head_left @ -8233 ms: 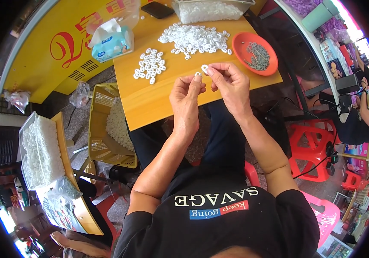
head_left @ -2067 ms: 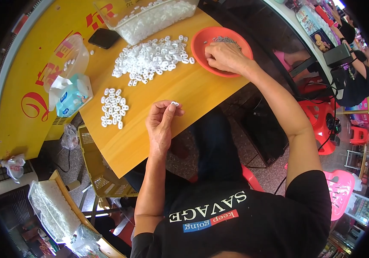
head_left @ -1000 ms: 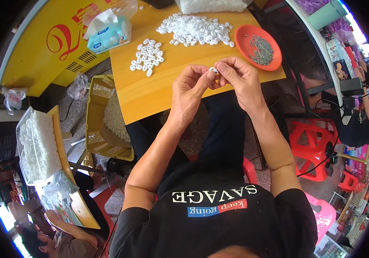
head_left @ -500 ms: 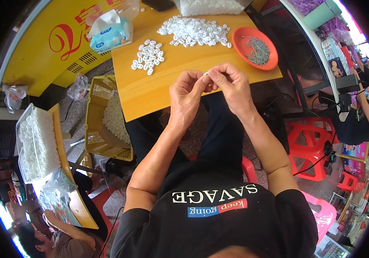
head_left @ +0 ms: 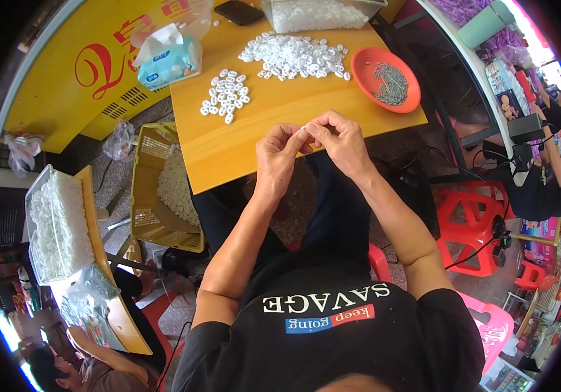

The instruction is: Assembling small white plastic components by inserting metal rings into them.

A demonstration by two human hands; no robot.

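Observation:
My left hand (head_left: 277,157) and my right hand (head_left: 340,145) meet over the near edge of the wooden table (head_left: 261,117). Thumbs and fingertips of both are pinched together on a tiny white piece (head_left: 304,129), mostly covered by the fingers. Beyond them lies a large heap of white oval plastic pieces (head_left: 297,57) with dark spots. A smaller group of the same ovals (head_left: 227,95) lies to the left. On the right, an orange dish (head_left: 364,64) holds small grey metal parts (head_left: 391,85), too small to name.
A clear bin of white pieces (head_left: 313,16) and a dark phone (head_left: 238,12) are at the far edge. A tissue pack (head_left: 169,64) sits at the far left corner. Left of the table is a yellow crate (head_left: 163,239). Another person (head_left: 91,359) sits at lower left.
The view has tilted slightly, showing more of the table's far end. Both hands have shifted a little nearer and left, still pinched together on the white piece.

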